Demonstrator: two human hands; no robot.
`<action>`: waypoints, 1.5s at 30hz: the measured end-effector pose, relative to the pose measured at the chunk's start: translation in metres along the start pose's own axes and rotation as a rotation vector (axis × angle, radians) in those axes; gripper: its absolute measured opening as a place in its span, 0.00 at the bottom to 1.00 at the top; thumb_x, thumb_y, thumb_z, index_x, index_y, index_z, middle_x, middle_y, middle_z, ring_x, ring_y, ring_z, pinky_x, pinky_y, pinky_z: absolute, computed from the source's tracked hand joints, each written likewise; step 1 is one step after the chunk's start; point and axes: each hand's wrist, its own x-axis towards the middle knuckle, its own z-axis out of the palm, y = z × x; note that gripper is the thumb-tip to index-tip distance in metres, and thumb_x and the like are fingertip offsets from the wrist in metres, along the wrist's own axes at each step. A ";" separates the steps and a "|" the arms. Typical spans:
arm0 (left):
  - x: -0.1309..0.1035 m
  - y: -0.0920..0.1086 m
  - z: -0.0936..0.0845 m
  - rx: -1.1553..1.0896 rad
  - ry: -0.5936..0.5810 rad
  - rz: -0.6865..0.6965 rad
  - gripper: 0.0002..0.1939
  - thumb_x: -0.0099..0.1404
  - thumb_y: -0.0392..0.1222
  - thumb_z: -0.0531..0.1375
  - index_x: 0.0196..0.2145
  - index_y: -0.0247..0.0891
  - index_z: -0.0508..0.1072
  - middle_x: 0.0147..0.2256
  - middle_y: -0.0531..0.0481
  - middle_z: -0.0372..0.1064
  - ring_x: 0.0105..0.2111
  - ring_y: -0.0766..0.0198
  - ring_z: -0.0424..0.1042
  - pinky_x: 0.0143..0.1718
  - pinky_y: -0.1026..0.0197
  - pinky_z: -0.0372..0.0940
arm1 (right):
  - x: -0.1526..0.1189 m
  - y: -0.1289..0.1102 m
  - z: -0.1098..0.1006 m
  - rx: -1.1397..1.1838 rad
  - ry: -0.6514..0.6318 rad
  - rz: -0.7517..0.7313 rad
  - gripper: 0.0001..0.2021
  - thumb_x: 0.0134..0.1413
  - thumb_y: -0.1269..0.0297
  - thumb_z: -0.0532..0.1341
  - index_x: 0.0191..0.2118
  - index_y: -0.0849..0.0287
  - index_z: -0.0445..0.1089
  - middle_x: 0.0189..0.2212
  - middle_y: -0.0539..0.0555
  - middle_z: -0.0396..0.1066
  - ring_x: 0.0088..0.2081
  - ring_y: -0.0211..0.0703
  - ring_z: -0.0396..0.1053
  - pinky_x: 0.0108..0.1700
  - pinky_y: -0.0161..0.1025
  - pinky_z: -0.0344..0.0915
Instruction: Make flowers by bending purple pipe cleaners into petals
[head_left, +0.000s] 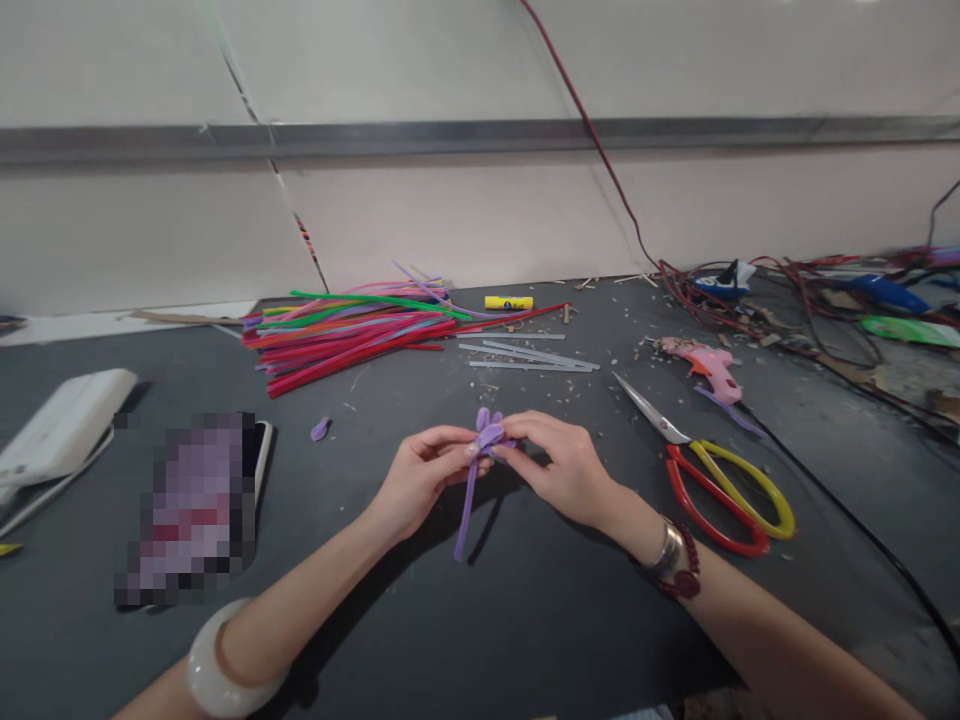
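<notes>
A purple flower shape (490,435) of looped fuzzy stems is held just above the dark table, with one straight purple stem (465,515) hanging down from it. My left hand (427,470) pinches its left side, thumb and fingertips pressed together. From the right, my right hand (555,465) grips the petals between thumb and index finger. A small purple looped piece (321,429) lies on the table to the left of my hands.
Scissors (679,437) and a pink glue gun (709,368) with cables lie at right. Behind are colourful fuzzy stems (360,340), clear sticks (532,356) and a yellow tube (508,303). A blurred-out phone (191,500) and a white power bank (71,425) are at left.
</notes>
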 end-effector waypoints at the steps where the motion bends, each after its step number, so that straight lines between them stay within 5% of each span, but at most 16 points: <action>1: 0.000 0.000 0.000 0.004 0.005 0.002 0.06 0.50 0.34 0.64 0.30 0.35 0.74 0.27 0.50 0.75 0.26 0.67 0.74 0.35 0.63 0.67 | 0.000 0.000 0.000 0.007 -0.001 -0.008 0.05 0.53 0.69 0.57 0.37 0.58 0.68 0.36 0.54 0.72 0.40 0.40 0.68 0.44 0.40 0.66; 17: -0.002 0.000 0.002 0.093 0.037 0.113 0.05 0.45 0.31 0.67 0.23 0.35 0.75 0.23 0.52 0.74 0.24 0.69 0.72 0.31 0.67 0.66 | 0.000 -0.002 0.003 0.039 -0.024 -0.008 0.04 0.52 0.71 0.58 0.34 0.58 0.69 0.33 0.54 0.69 0.38 0.39 0.66 0.41 0.38 0.66; 36: 0.000 -0.002 -0.001 0.128 0.017 0.054 0.16 0.48 0.34 0.66 0.37 0.35 0.73 0.27 0.50 0.75 0.28 0.65 0.74 0.36 0.64 0.68 | 0.004 -0.002 0.000 0.017 0.102 0.097 0.09 0.49 0.71 0.58 0.39 0.58 0.64 0.34 0.54 0.68 0.33 0.39 0.66 0.36 0.37 0.66; 45: 0.002 -0.002 0.000 -0.005 0.100 0.009 0.07 0.50 0.36 0.65 0.30 0.33 0.73 0.27 0.49 0.75 0.29 0.67 0.74 0.38 0.64 0.67 | -0.001 -0.006 0.004 -0.106 0.235 0.114 0.10 0.49 0.66 0.59 0.39 0.56 0.63 0.24 0.48 0.64 0.22 0.34 0.60 0.26 0.33 0.62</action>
